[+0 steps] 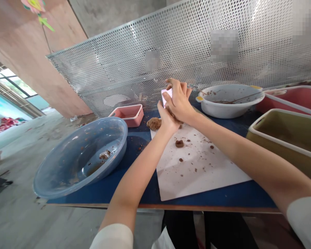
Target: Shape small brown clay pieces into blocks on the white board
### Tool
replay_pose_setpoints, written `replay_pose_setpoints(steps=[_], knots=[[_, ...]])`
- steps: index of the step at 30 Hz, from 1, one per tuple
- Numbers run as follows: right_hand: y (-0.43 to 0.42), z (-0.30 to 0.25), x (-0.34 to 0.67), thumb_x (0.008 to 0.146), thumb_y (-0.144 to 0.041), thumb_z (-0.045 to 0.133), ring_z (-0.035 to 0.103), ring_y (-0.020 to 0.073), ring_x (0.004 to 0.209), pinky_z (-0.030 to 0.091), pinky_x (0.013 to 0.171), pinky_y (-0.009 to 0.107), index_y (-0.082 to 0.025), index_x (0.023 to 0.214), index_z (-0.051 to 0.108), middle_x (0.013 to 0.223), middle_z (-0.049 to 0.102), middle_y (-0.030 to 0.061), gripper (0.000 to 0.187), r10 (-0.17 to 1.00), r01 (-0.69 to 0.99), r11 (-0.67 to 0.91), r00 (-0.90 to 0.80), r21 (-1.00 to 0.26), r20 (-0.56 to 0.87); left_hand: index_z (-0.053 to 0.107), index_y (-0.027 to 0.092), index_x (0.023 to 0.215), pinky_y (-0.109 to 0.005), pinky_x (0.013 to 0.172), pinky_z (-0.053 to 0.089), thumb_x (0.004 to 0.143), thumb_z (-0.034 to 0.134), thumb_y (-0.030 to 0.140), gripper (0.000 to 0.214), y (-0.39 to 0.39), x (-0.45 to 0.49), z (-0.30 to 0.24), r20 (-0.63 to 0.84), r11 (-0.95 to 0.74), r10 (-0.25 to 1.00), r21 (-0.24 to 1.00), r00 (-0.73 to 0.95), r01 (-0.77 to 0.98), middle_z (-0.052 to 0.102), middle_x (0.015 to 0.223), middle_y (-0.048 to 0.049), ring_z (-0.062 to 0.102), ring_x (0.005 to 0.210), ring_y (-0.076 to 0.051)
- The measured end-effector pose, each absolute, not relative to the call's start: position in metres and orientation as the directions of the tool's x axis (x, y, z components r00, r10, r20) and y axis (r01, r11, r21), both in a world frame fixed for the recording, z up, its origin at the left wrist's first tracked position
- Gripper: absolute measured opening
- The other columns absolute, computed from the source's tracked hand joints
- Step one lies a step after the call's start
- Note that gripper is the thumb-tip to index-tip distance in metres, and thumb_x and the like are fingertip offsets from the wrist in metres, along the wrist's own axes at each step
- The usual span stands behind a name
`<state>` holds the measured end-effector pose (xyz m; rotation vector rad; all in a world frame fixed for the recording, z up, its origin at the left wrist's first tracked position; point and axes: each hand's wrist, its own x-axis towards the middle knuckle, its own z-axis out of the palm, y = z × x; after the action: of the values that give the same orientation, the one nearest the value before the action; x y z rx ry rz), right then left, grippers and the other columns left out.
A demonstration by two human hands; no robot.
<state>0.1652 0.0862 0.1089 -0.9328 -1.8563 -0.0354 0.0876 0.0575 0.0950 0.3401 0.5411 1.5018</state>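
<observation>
Both my hands meet at the far edge of a white board [197, 169] on the blue table [113, 183]. My right hand [180, 100] is closed around a small pink-and-white mould [166, 96], held upright. My left hand [167, 119] is cupped under it, its fingers hidden behind the right hand. A lump of brown clay [154, 123] lies just left of my hands. A small brown ring-shaped piece [179, 143] and crumbs lie on the board below them.
A large blue basin [54, 173] with dirty water overhangs the table's left edge. A small pink tray [130, 115] stands behind it. A white bowl [229, 102] with a stick, a red bin [298, 98] and an olive bin [285, 141] stand right. Perforated metal screen [197, 52] behind.
</observation>
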Motion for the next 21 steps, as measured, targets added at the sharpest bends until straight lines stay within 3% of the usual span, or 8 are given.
replay_pose_setpoints(steps=[5, 9, 13, 18, 21], knots=[[0.070, 0.115, 0.159, 0.111, -0.084, 0.011, 0.055, 0.0393, 0.135, 0.040, 0.122, 0.064, -0.025, 0.166, 0.048, 0.147, 0.065, 0.0156, 0.088, 0.523, 0.554, 0.755, -0.186, -0.351, 0.832, 0.077, 0.022, 0.101, -0.027, 0.076, 0.055, 0.115, 0.041, 0.061, 0.056, 0.054, 0.086, 0.100, -0.048, -0.011, 0.998, 0.536, -0.044, -0.844, 0.073, 0.079, -0.0030, 0.078, 0.088, -0.022], [0.068, 0.123, 0.166, 0.114, -0.078, 0.012, 0.052, 0.0396, 0.139, 0.039, 0.122, 0.066, -0.030, 0.168, 0.044, 0.150, 0.063, 0.0154, 0.079, 0.501, 0.561, 0.758, -0.175, -0.332, 0.848, 0.072, 0.022, 0.085, -0.026, 0.067, 0.046, 0.115, 0.044, 0.056, 0.053, 0.047, 0.099, 0.091, -0.083, 0.040, 0.996, 0.560, -0.008, -0.827, 0.064, 0.068, -0.0009, 0.069, 0.070, -0.018], [0.076, 0.118, 0.170, 0.114, -0.079, 0.016, 0.051, 0.0412, 0.138, 0.038, 0.121, 0.069, -0.028, 0.168, 0.046, 0.149, 0.063, 0.0167, 0.080, 0.519, 0.601, 0.729, -0.173, -0.328, 0.837, 0.058, 0.022, 0.069, -0.027, 0.065, 0.042, 0.115, 0.046, 0.055, 0.058, 0.053, 0.096, 0.088, -0.158, 0.058, 0.987, 0.566, -0.039, -0.823, 0.050, 0.059, 0.0015, 0.060, 0.059, -0.016], [0.070, 0.110, 0.158, 0.116, -0.073, 0.015, 0.051, 0.0404, 0.139, 0.039, 0.121, 0.065, -0.028, 0.169, 0.046, 0.147, 0.064, 0.0167, 0.077, 0.545, 0.594, 0.737, -0.242, -0.321, 0.803, 0.075, 0.022, 0.092, -0.029, 0.081, 0.054, 0.115, 0.039, 0.057, 0.056, 0.062, 0.082, 0.097, -0.049, -0.043, 0.995, 0.551, -0.084, -0.833, 0.075, 0.087, -0.0047, 0.077, 0.095, -0.023], [0.064, 0.114, 0.157, 0.115, -0.074, 0.013, 0.051, 0.0398, 0.140, 0.038, 0.122, 0.064, -0.030, 0.169, 0.045, 0.148, 0.064, 0.0149, 0.077, 0.532, 0.566, 0.755, -0.237, -0.330, 0.813, 0.077, 0.023, 0.095, -0.026, 0.080, 0.054, 0.116, 0.039, 0.051, 0.052, 0.057, 0.088, 0.093, 0.009, -0.067, 0.997, 0.536, -0.074, -0.842, 0.077, 0.086, -0.0041, 0.078, 0.096, -0.021]])
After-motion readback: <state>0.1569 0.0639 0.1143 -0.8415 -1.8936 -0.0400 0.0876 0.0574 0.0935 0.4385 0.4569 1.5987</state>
